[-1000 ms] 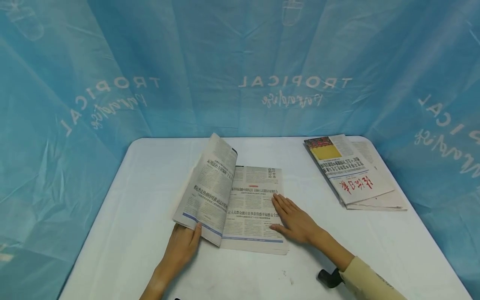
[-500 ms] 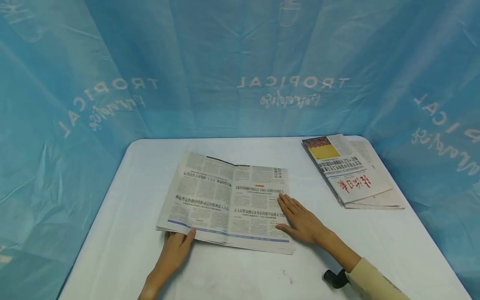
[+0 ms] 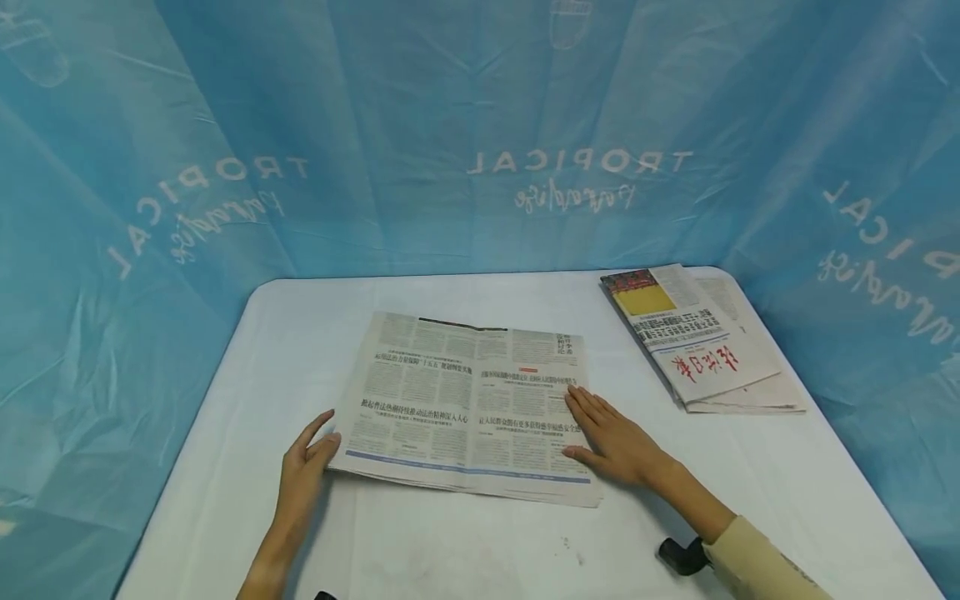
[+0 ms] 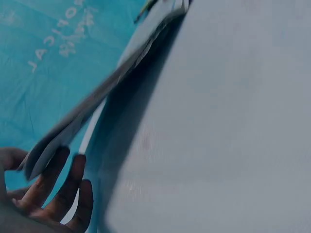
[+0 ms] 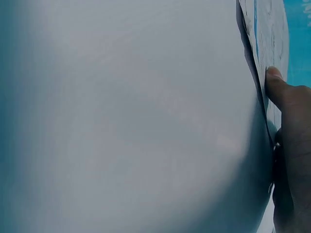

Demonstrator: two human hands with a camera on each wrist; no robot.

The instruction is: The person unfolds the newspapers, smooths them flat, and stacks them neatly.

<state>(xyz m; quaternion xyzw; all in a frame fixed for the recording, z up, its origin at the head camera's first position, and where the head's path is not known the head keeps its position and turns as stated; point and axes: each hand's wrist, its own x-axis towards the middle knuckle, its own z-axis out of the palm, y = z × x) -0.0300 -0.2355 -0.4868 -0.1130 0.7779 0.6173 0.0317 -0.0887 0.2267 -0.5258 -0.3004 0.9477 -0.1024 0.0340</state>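
An unfolded newspaper [image 3: 450, 408] lies on the white table in the head view, with a crease down its middle. At its left edge is my left hand [image 3: 300, 479], thumb by the lower left corner. In the left wrist view the edge of the newspaper [image 4: 73, 114] passes between the thumb and curved fingers of the left hand [image 4: 46, 199], raised off the table. My right hand [image 3: 618, 446] rests on the newspaper's right edge, fingers extended. The right wrist view shows its thumb [image 5: 276, 85] on the printed side; its other fingers are mostly hidden there.
Folded newspapers [image 3: 690, 342] lie stacked at the table's back right, red characters on the top one. A white cloth covers the table [image 3: 450, 550]. Blue printed sheeting [image 3: 420, 100] hangs around the back and sides. A black object [image 3: 682, 556] sits by the right wrist.
The newspaper's left half has swung over to the left and now lies open. My left hand has moved from its bottom edge to its left edge. The right hand stays on the right edge.
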